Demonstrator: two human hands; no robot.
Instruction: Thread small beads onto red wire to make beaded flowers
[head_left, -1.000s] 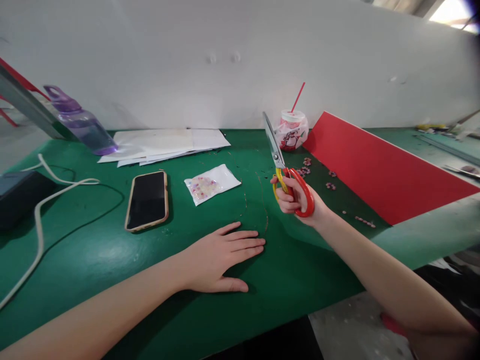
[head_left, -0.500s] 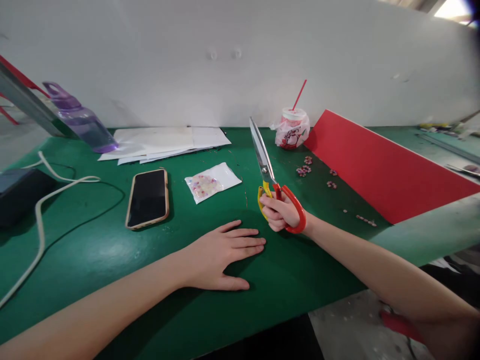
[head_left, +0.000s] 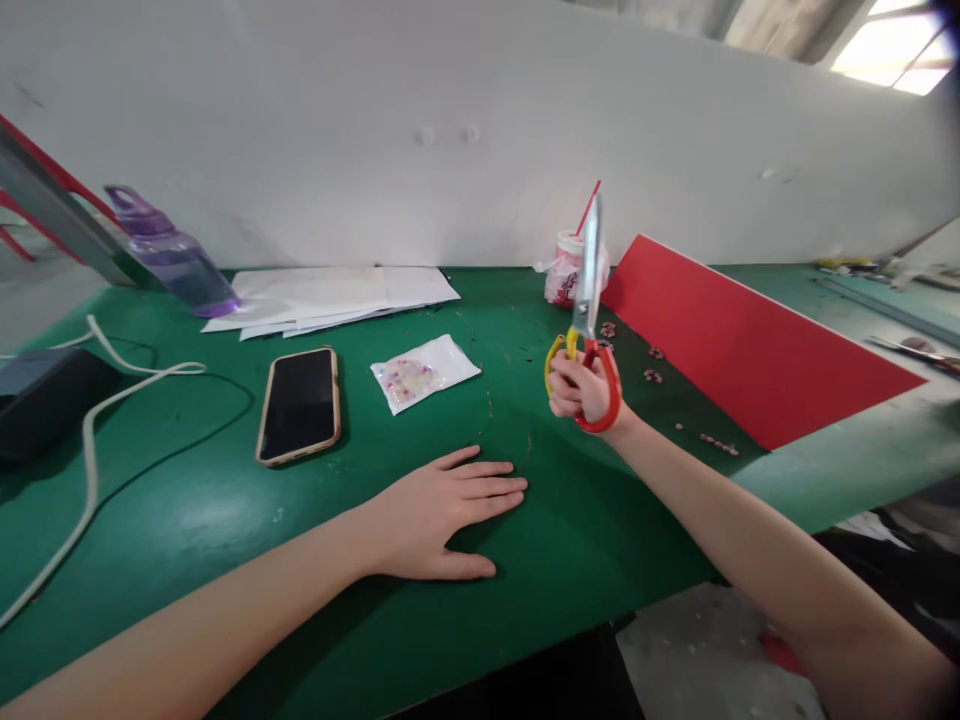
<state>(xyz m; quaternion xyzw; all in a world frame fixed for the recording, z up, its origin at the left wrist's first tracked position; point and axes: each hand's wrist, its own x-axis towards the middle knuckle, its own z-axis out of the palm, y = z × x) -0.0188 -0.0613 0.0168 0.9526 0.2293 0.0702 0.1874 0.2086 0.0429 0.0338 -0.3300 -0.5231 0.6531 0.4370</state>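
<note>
My left hand (head_left: 442, 515) lies flat on the green table (head_left: 600, 540), palm down with the fingers spread. My right hand (head_left: 581, 388) grips a pair of scissors (head_left: 587, 290) above the table, blades together and pointing up. One handle loop is red, the other yellow. Behind the blades stands a drink cup (head_left: 562, 280) in a plastic bag with a red straw, partly hidden. Beyond my left hand is a white packet of small colourful beads (head_left: 420, 375). To its left lies a phone (head_left: 300, 405), screen dark.
A red board (head_left: 742, 340) leans at the right, with small bead clusters (head_left: 654, 376) beside it. White papers (head_left: 337, 295) and a purple water bottle (head_left: 184, 255) are at the back left. A white cable (head_left: 91, 450) runs past a black box (head_left: 52, 395). More scissors (head_left: 915, 350) lie far right.
My right hand has moved right and slightly up with the scissors, whose blades have swung from leaning left to nearly upright. My left hand stays flat. The view has tilted up slightly.
</note>
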